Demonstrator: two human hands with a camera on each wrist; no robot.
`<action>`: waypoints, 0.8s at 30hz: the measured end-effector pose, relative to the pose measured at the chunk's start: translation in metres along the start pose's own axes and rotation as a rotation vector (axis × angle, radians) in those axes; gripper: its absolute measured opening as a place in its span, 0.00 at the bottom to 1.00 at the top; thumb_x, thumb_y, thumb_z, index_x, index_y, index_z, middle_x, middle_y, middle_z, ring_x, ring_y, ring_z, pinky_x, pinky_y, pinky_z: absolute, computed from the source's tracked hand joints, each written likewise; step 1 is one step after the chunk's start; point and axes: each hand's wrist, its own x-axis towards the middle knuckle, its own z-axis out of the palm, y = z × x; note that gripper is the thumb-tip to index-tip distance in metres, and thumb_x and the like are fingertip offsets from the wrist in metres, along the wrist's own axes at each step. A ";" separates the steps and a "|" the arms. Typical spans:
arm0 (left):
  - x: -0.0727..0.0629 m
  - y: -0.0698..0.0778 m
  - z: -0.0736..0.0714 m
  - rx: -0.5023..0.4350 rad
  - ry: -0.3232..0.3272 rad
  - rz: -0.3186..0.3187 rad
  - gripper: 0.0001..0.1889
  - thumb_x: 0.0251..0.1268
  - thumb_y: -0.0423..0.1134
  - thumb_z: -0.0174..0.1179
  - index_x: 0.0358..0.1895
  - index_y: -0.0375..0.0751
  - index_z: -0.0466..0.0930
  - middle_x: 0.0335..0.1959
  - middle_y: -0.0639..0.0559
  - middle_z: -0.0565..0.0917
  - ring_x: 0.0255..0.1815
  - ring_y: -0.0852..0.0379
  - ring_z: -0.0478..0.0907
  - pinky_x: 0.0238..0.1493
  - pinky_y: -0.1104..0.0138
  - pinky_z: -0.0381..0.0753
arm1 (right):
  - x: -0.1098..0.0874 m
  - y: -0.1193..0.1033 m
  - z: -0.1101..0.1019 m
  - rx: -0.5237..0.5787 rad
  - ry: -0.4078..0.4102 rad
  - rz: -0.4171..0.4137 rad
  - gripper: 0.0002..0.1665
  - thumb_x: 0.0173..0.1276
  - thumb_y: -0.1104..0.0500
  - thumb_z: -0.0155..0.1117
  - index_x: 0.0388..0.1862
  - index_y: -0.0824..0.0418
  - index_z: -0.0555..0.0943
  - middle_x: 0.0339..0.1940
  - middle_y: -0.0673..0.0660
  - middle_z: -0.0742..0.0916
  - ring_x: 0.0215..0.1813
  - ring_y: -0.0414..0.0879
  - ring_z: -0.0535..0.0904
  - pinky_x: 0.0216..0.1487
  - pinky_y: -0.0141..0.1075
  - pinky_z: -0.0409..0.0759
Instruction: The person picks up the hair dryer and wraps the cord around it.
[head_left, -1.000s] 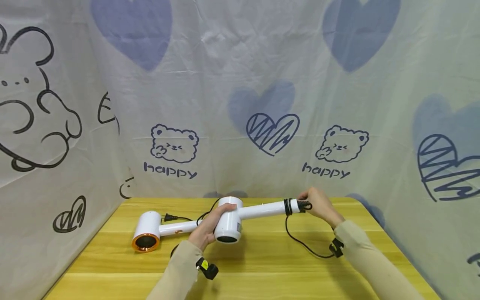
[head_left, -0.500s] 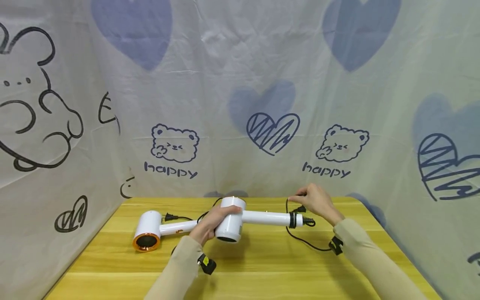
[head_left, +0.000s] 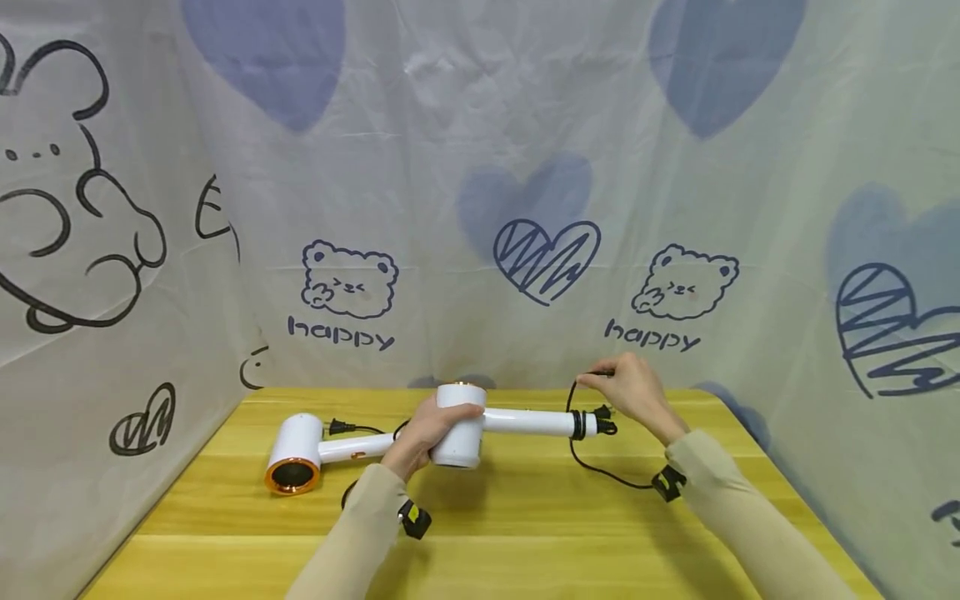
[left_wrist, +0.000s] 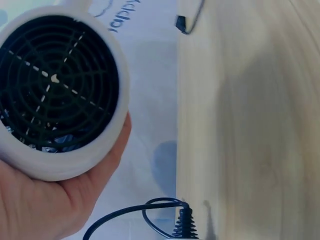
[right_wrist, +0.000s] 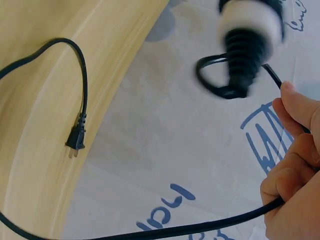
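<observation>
My left hand (head_left: 431, 427) grips the barrel of a white hair dryer (head_left: 459, 446), held above the table. Its handle points right, with black cord (head_left: 577, 425) looped in turns near the end. Past the handle's end, my right hand (head_left: 630, 387) pinches a length of that cord between thumb and fingertips, while the other fingers curl over more of it in the right wrist view. The cord's plug (right_wrist: 76, 137) hangs loose below that hand. In the left wrist view the dryer's dark round grille (left_wrist: 55, 82) faces the camera, above the left palm.
A second white hair dryer (head_left: 294, 454) with an orange rim lies on the wooden table (head_left: 525, 550) at the left, its handle partly behind my left arm. Its black plug (head_left: 341, 427) lies behind it. A printed cloth (head_left: 450, 333) rises at the back and sides.
My right hand has moved up and slightly left from the handle's end, drawing cord above the handle. The handle dipped, then rose a little. My left hand keeps its grip on the hair dryer.
</observation>
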 end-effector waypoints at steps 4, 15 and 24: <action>0.000 -0.004 0.004 0.051 0.054 0.041 0.37 0.52 0.48 0.72 0.62 0.37 0.65 0.46 0.39 0.79 0.34 0.48 0.81 0.32 0.57 0.86 | -0.003 0.001 0.000 0.102 -0.016 0.024 0.17 0.68 0.49 0.66 0.44 0.60 0.88 0.39 0.58 0.90 0.23 0.44 0.68 0.24 0.33 0.68; 0.000 -0.005 0.003 0.091 0.187 0.078 0.40 0.47 0.53 0.74 0.61 0.39 0.65 0.49 0.40 0.77 0.38 0.48 0.80 0.32 0.59 0.86 | -0.006 -0.003 0.004 0.234 -0.076 0.022 0.16 0.73 0.52 0.59 0.50 0.60 0.86 0.50 0.60 0.88 0.48 0.52 0.81 0.51 0.46 0.81; -0.001 -0.005 0.007 0.130 0.275 0.108 0.40 0.45 0.53 0.75 0.58 0.39 0.65 0.48 0.41 0.77 0.40 0.48 0.79 0.33 0.61 0.85 | -0.012 0.001 0.005 0.307 -0.131 -0.011 0.19 0.76 0.53 0.54 0.51 0.64 0.85 0.41 0.60 0.87 0.21 0.44 0.61 0.32 0.37 0.69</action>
